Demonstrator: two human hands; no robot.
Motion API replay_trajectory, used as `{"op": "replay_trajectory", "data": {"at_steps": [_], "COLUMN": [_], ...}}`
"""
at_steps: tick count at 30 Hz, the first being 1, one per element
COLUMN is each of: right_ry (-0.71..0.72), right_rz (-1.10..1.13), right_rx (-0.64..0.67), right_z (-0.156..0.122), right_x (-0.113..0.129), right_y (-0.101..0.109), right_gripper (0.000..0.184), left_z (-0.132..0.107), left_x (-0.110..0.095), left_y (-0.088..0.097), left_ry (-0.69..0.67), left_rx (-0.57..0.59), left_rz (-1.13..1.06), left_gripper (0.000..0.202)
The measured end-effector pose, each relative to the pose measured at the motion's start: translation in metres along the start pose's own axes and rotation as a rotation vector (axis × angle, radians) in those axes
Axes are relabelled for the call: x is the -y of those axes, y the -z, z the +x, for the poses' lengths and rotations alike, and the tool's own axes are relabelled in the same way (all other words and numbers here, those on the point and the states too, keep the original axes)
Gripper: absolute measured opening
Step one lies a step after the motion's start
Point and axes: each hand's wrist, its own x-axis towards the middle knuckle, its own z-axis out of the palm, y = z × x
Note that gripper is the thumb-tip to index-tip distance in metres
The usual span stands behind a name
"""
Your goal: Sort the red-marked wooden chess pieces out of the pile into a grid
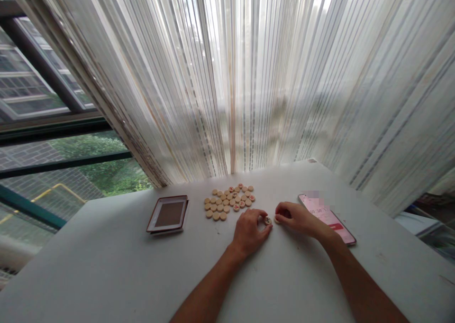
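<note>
Head view: your left hand (249,232) and right hand (297,218) meet near the middle of the desk (106,266), a little toward its far edge, with a small round wooden disc (268,220) between them. The disc lies flat on the desk top, marked face up. Your left hand is curled palm down, thumb and forefinger closed around the disc's rim. That is a fingertip hold, probably because so thin and low a piece offers nothing else to grasp. Your right hand is curled too, fingertips just beside the disc. Something pale shows under them, but you cannot tell from here whether they pinch a second piece or only rest on the surface.

Just beyond your left hand, toward the far edge, sits a cluster of discs (229,202). It is packed flat in one layer, most plain side up and a few showing red marks, close enough that either hand can reach it. To the cluster's left a shallow brown tray (168,214) lies open side up, apart from the pieces. A phone (329,217) rests face up beside your right wrist, screen lit and angled toward the right edge, seemingly so you can read it at a glance. A striped sheer curtain (249,76) hangs along the far edge, and a window (53,161) shows past the left corner.
</note>
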Motion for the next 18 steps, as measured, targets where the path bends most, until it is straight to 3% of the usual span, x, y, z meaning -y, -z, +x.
{"op": "replay_trajectory", "data": {"at_steps": [18], "right_ry": [0.019], "right_rz": [-0.024], "right_rx": [-0.017], "right_z": [0.0007], "right_x": [-0.0002], "right_y": [0.0011], "right_gripper": [0.015], "left_z": [0.0002], "left_x": [-0.0015], "left_y": [-0.0003], "left_ry": [0.021], "left_rx": [-0.009], "left_rz": [0.038], "left_gripper": [0.020]}}
